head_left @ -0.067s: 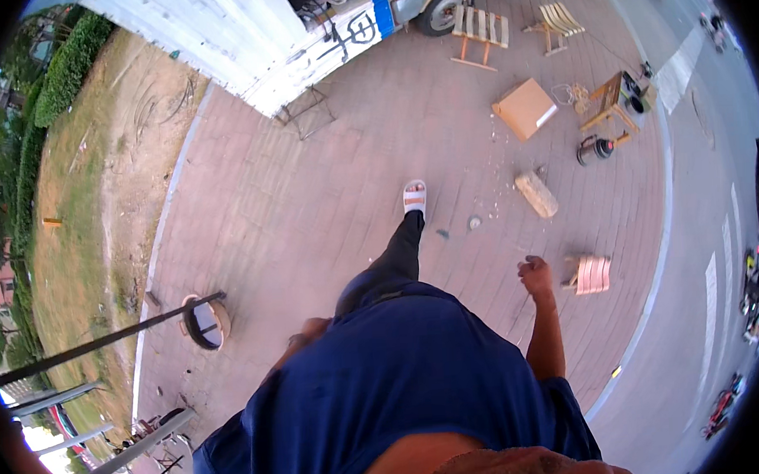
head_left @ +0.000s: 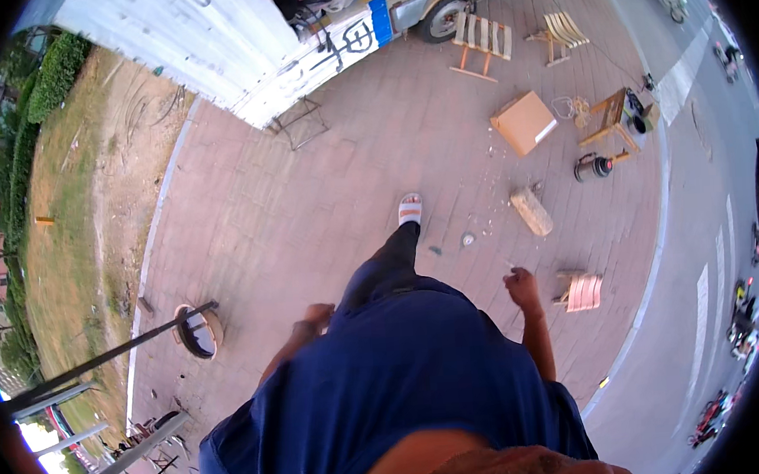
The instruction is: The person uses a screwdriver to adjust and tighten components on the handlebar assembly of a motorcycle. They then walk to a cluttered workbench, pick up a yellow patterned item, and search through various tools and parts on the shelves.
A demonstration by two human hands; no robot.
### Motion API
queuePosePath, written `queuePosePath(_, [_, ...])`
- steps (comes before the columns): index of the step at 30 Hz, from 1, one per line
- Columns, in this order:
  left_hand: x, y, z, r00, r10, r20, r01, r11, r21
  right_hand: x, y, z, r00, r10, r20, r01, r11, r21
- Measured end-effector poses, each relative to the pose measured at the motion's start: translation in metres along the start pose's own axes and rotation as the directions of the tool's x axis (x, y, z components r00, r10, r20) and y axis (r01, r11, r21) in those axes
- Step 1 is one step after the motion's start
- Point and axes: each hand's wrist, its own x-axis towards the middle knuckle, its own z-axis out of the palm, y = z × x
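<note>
My left hand (head_left: 318,316) hangs beside my left hip, partly behind the dark blue shirt; its fingers are small and blurred, and no held thing shows. On the other side, my right hand (head_left: 522,288) swings out from my body with its fingers curled. A faint, thin pale streak shows at its fingertips, too small to name. The pink slatted folding stool (head_left: 584,292) stands on the paving just right of that hand, apart from it. My foot in a white sandal (head_left: 410,209) is stepped forward.
A truck with white panels (head_left: 238,54) stands ahead, beside a metal frame stand (head_left: 301,124). On the right are a cardboard box (head_left: 525,124), a stone-like block (head_left: 531,210), a thermos flask (head_left: 592,167), a wooden stand (head_left: 611,123) and slatted stools (head_left: 481,44). A round tub (head_left: 199,331) lies left.
My left hand has come further into view beside my hip. My right hand has moved slightly lower and left in the picture. The ground view has shifted a little as I step.
</note>
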Motion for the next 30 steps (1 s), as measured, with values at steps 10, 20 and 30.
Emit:
queuePosePath(10, [0.228, 0.2, -0.344, 0.923, -0.281, -0.262, -0.112, 0.455, -0.884, 0.19, -0.155, -0.106, 0.983, -0.13, 0.131, 0.146, 0.983, -0.115])
queuePosePath(20, [0.305, 0.209, -0.337, 0.778, -0.626, -0.059, 0.042, 0.145, -0.989, 0.555, -0.435, -0.203, 0.764, -0.629, 0.141, 0.641, 0.715, -0.28])
queuePosePath(30, [0.307, 0.347, -0.349, 0.782, -0.622, -0.043, 0.196, 0.31, -0.93, 0.761, -0.677, -0.219, 0.472, -0.847, 0.247, 0.805, 0.299, -0.512])
